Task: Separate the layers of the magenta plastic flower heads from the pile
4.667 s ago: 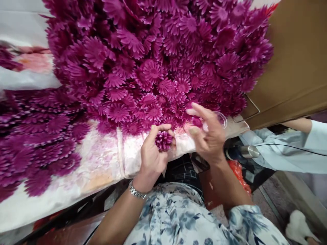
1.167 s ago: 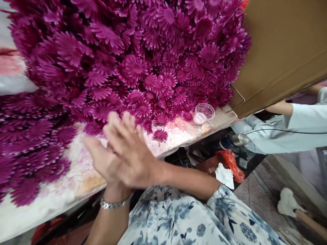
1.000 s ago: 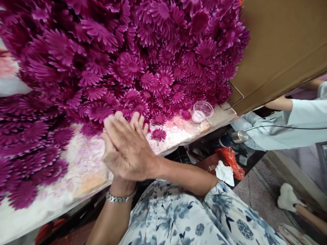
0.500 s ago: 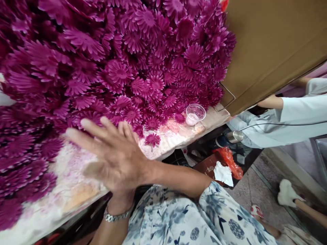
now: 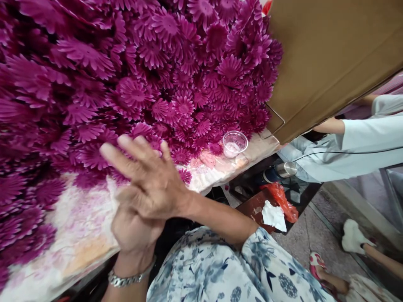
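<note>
Purple flowers [image 5: 135, 94] lie heaped over the stained white cloth [image 5: 82, 222], up against the brown panel [image 5: 324, 58], with a clear plastic cup [image 5: 235, 144] at their near edge. Just short of the heap, the right hand [image 5: 153, 182] lies across the left hand [image 5: 135, 230], fingers spread and gripping nothing I can see; the left's fingers are mostly hidden, so I can't tell their state.

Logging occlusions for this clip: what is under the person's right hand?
Under the right hand sits the left hand, its lower part and wrist showing. Most of its palm is covered; whether it holds anything cannot be seen.
</note>
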Available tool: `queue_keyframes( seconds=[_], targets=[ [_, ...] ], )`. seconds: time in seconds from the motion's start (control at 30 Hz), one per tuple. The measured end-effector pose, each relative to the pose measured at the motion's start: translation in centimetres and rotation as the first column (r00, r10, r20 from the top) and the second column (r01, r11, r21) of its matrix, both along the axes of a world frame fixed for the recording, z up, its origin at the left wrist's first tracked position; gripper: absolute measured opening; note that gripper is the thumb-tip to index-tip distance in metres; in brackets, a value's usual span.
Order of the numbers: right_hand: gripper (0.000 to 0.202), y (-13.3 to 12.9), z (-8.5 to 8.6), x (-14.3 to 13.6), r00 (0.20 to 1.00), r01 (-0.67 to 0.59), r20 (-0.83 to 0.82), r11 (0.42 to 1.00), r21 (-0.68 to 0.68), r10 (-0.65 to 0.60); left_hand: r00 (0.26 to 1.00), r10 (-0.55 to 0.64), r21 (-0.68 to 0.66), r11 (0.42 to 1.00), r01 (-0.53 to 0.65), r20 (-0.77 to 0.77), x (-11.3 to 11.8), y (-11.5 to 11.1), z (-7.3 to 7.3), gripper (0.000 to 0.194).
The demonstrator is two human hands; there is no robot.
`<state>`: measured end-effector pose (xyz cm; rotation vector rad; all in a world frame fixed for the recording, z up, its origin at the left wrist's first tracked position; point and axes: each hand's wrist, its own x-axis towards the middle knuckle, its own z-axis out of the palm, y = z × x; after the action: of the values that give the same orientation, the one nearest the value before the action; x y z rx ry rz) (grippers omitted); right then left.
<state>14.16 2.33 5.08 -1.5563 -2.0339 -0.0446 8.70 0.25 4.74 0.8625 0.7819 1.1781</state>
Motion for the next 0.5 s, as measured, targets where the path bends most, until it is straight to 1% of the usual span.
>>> queue_keyframes(
  seconds=[0.03, 0.1, 0.13, 0.17, 0.23, 0.27, 0.3, 0.37, 0.43, 0.5],
  targets=[
    [0.067, 0.7, 0.2, 1.1, 0.998, 0.062, 0.003, 0.998, -0.004, -0.062, 0.999, 0.002, -0.019, 1.000, -0.001, 0.032, 0.3, -0.3, -0.3, 0.046],
    [0.063, 1.4, 0.1, 2.9, 0.984, 0.154, -0.091, 0.988, -0.008, -0.154, 0.995, 0.015, -0.065, 0.998, -0.008, 0.101, 0.4, -0.7, -0.9, 0.035],
    [0.058, 1.5, -0.2, 3.5, 0.974, 0.149, -0.173, 0.989, 0.003, -0.146, 0.993, 0.023, -0.082, 0.997, -0.013, 0.119, 0.3, -0.8, -1.2, 0.030],
    [0.052, 1.3, -0.5, 3.9, 0.959, 0.108, -0.267, 0.994, 0.032, -0.096, 0.992, 0.037, -0.095, 0.995, -0.026, 0.122, 0.2, -0.8, -1.4, 0.027],
    [0.046, 0.4, -1.3, 4.3, 0.898, -0.029, -0.432, 0.992, 0.126, 0.081, 0.991, 0.091, -0.111, 0.991, -0.080, 0.098, -0.4, -0.7, -1.7, 0.024],
    [0.045, -0.2, -1.7, 4.4, 0.858, -0.098, -0.484, 0.981, 0.168, 0.169, 0.987, 0.133, -0.134, 0.984, -0.120, 0.089, -0.7, -0.5, -1.7, 0.022],
    [0.042, -0.9, -2.1, 4.5, 0.827, -0.147, -0.516, 0.971, 0.188, 0.225, 0.978, 0.190, -0.148, 0.973, -0.175, 0.090, -1.0, -0.4, -1.7, 0.023],
    [0.035, -1.9, -2.8, 4.8, 0.811, -0.228, -0.519, 0.963, 0.143, 0.269, 0.971, 0.214, -0.164, 0.967, -0.195, 0.104, -1.7, -0.2, -1.6, 0.028],
    [0.025, -2.6, -3.4, 5.1, 0.812, -0.273, -0.513, 0.958, 0.089, 0.279, 0.986, 0.122, -0.166, 0.981, -0.103, 0.111, -2.3, -0.3, -1.7, 0.034],
    [0.014, -2.9, -3.8, 5.4, 0.803, -0.257, -0.542, 0.964, 0.060, 0.248, 0.994, 0.020, -0.140, 0.990, -0.005, 0.106, -2.8, -0.7, -2.1, 0.039]
  ],
)
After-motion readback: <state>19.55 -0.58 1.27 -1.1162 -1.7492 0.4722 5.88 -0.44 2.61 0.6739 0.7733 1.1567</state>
